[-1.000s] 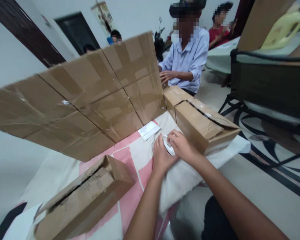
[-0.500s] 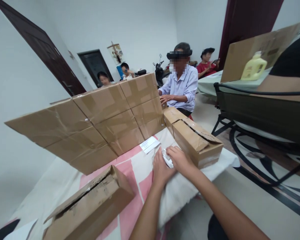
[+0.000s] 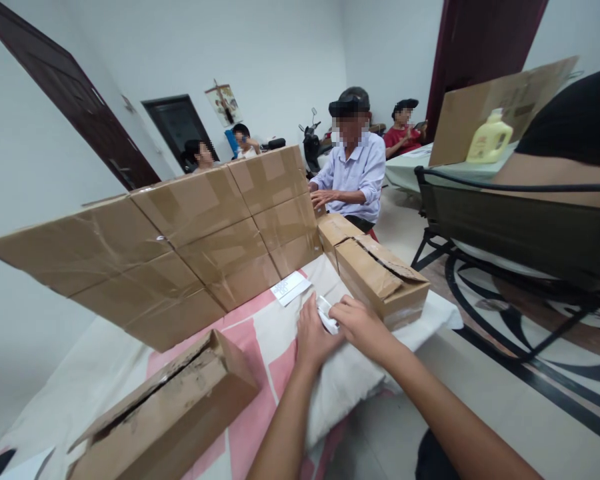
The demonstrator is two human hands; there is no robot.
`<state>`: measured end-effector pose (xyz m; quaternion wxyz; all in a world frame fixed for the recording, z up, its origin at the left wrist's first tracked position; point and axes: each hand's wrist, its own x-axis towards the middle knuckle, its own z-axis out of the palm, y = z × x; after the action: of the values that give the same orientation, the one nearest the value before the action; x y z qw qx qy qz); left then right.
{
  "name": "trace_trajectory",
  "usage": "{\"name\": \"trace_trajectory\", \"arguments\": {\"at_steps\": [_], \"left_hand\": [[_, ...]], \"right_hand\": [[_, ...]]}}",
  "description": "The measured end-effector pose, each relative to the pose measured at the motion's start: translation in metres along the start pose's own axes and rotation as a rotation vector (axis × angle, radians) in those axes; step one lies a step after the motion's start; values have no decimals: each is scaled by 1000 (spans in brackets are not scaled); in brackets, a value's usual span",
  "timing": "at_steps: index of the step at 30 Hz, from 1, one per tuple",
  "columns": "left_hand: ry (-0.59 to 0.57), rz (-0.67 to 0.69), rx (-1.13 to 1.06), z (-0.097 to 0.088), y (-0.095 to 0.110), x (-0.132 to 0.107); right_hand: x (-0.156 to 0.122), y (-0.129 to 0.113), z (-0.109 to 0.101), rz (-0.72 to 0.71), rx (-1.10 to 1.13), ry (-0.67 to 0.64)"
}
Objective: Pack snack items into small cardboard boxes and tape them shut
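Note:
Between my two hands is a small white object [image 3: 325, 312], partly covered by fingers; its exact kind cannot be made out. My left hand [image 3: 312, 335] is curled around its left and lower side. From the right, my right hand [image 3: 359, 324] has its fingertips bent down onto the same object. Both hands are just above the pink and white cloth [image 3: 253, 357] on the table. A white sheet with printed marks [image 3: 291, 288] lies flat beyond my left hand, close to the foot of the cardboard panel.
A tall cardboard panel [image 3: 220, 233] stands across the table. One long cardboard box [image 3: 170, 407] lies at the near left, another [image 3: 380, 267] to the right. A person in a light shirt [image 3: 353, 167] sits behind. A dark folding chair [image 3: 520, 227] stands at right.
The whole view has shifted slightly, moving things leftward. My right fingers have drawn back a little from my left hand, and more of the white object shows between them.

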<state>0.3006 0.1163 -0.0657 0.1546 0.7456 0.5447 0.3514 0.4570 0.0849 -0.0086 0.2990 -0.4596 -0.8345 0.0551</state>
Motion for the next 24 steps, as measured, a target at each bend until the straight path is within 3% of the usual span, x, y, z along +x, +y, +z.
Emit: {"name": "trace_trajectory", "arguments": {"at_steps": [15, 24], "left_hand": [[6, -24, 11, 5, -8, 2], [5, -19, 12, 5, -8, 2]], "right_hand": [[-47, -5, -10, -88, 51, 45], [-59, -25, -20, -147, 59, 141]]}}
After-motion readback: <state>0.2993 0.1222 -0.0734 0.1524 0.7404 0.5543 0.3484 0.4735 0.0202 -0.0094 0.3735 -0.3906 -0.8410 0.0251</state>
